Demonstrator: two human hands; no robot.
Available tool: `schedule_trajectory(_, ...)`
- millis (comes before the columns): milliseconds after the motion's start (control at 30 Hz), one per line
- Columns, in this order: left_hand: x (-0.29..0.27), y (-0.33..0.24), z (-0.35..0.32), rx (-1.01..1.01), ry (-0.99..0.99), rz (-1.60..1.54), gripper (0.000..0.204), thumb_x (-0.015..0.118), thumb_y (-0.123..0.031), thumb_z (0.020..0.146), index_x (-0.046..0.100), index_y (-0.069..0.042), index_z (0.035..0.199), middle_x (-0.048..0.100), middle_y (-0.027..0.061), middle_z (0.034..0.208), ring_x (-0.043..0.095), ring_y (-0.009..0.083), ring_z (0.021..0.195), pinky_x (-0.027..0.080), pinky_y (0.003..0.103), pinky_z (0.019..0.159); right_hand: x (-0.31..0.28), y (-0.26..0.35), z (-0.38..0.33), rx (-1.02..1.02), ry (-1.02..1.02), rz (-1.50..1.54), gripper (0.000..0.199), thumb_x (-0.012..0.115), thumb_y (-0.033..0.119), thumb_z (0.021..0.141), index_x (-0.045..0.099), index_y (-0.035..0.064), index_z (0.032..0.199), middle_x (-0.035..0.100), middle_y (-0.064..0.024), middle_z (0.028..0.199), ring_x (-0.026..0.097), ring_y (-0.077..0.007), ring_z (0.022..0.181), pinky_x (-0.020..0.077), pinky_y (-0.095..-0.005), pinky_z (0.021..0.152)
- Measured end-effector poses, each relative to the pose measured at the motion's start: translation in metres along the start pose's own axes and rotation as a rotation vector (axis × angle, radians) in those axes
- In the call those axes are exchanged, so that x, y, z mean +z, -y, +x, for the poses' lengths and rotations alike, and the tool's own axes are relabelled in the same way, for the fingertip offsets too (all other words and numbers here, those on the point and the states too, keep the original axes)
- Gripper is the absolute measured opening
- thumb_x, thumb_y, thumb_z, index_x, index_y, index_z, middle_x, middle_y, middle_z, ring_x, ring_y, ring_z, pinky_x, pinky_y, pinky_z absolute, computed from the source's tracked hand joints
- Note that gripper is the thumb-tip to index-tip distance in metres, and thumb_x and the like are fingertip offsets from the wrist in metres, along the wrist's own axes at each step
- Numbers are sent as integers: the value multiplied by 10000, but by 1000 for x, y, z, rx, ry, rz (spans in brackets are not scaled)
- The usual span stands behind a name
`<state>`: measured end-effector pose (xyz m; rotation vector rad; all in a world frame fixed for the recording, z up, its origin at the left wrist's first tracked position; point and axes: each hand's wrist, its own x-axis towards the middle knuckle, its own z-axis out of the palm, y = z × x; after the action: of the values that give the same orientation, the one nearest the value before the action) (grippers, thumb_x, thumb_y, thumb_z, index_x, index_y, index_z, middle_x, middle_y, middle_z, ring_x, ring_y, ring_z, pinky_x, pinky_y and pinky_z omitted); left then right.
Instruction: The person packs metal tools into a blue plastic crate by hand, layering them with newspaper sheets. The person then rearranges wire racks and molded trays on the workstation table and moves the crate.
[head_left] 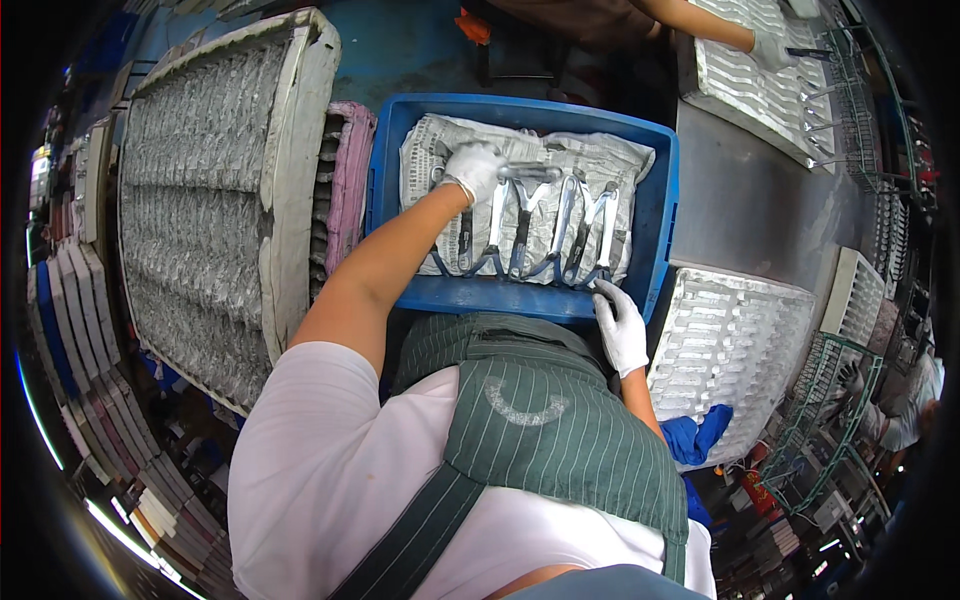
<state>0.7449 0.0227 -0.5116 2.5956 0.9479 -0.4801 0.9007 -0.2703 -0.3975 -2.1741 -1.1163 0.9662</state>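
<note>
My left hand (474, 170), in a white glove, reaches into a blue crate (655, 215) lined with newspaper (600, 160). It grips a shiny metal tool (530, 174) lying across the far ends of a row of several metal pliers-like tools (560, 225) with dark handles. My right hand (621, 325), also white-gloved, rests on the crate's near rim, fingertips touching the handle end of the rightmost tool. I wear a green striped apron (540, 420) over a white shirt.
Tall stacks of grey moulded trays (200, 180) stand to the left, a pink-edged one (350, 170) beside the crate. A white moulded tray (730, 345) lies at right on a grey table (760, 200). Another person's gloved hand (772, 48) works on a tray at the far side. A blue cloth (695, 435) hangs near my right elbow.
</note>
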Motion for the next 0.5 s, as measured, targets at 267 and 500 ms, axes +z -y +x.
schedule_trajectory(267,-4,33,8,-20,-104,74,318,626,-248,740,648,-135,1036,589,121,1138,566,296,1043,463,392,887,1,-6,-4,43,17,40,294,553,195,898,597,26,1135,624,-157,1084,587,-274,1027,434,-326,906)
schedule_trajectory(500,-19,46,-10,-155,-247,219,268,582,-256,786,682,-225,1033,631,109,975,613,279,929,494,400,817,0,-3,-7,54,7,53,293,551,221,884,610,38,1106,621,-175,1078,573,-322,1043,434,-368,908)
